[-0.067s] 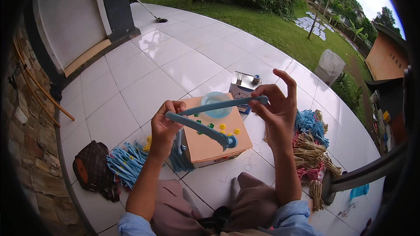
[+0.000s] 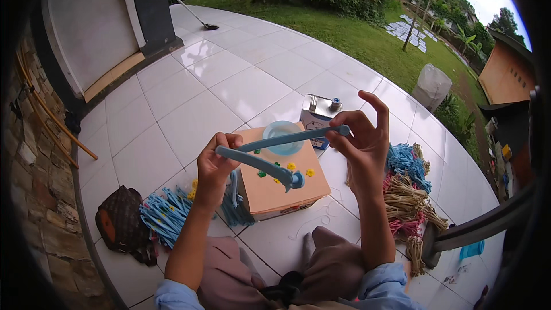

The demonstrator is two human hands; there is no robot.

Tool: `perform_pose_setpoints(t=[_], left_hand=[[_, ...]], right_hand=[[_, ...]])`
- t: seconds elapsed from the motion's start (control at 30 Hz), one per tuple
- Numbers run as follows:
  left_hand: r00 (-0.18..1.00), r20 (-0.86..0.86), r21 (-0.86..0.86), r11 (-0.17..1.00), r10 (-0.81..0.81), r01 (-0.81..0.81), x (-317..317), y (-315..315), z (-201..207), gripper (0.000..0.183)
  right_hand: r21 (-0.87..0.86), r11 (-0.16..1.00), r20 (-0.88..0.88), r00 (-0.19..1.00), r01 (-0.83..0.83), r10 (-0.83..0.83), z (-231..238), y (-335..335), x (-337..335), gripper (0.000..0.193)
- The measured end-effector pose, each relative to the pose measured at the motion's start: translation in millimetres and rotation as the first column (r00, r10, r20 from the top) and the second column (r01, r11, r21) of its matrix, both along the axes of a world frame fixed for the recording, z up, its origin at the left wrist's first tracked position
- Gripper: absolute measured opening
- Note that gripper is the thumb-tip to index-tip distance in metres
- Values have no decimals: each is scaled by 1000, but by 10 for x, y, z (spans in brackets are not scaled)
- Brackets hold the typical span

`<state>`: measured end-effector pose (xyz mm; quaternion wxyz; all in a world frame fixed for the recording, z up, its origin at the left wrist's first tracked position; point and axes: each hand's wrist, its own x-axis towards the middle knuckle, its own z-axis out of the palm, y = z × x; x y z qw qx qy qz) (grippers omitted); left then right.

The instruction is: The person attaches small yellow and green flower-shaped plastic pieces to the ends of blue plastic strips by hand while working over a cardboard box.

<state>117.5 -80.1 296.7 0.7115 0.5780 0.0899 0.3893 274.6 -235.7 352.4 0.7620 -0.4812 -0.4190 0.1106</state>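
Observation:
A long light-blue strip (image 2: pixel 258 161) is folded into a sideways V above a cardboard-coloured box (image 2: pixel 275 201). My left hand (image 2: pixel 212 169) pinches it at the fold. Between thumb and finger, my right hand (image 2: pixel 364 152) grips the upper arm's rounded end, its other fingers raised. The lower arm hangs free and ends in a round blue disc. On the box top lie small yellow flower pieces (image 2: pixel 310 173) and green flower pieces (image 2: pixel 262 173). A translucent blue bowl (image 2: pixel 281 126) stands at the box's far side, partly behind the strip.
Behind the box stands a metal can (image 2: pixel 317 108) with a blue cap. Blue strips (image 2: pixel 165 218) are heaped at left beside a brown bag (image 2: pixel 119 215). Bundles of blue cords (image 2: pixel 408 166) and tan cords (image 2: pixel 404 195) lie right, near a dark curved bar (image 2: pixel 476 227).
The strip's free lower arm has swung a little to the left and up. Both hands keep nearly the same place and grip.

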Motion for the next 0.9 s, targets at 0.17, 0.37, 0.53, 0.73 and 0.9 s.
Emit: perform_pose_setpoints(t=[0.17,0.37,0.53,0.73,0.9], left_hand=[[991,-58,-158,982,-117,106,-13,45,-40,24],[954,-120,-428,881,-275,200,24,157,-75,25],[751,-659,210,968,38,135,34,257,-265,23],[861,-497,385,917,111,103,26,261,-300,29],[908,-415,31,996,-60,80,20,196,-136,37]], right_hand=[[36,999,7,999,31,-32,-45,24,-19,63],[-161,971,114,981,174,-157,-343,152,204,59],[-262,957,29,992,127,-124,-612,286,300,55],[-147,987,54,997,69,-61,-539,299,295,54],[-140,987,17,997,82,-81,-528,248,299,54]])
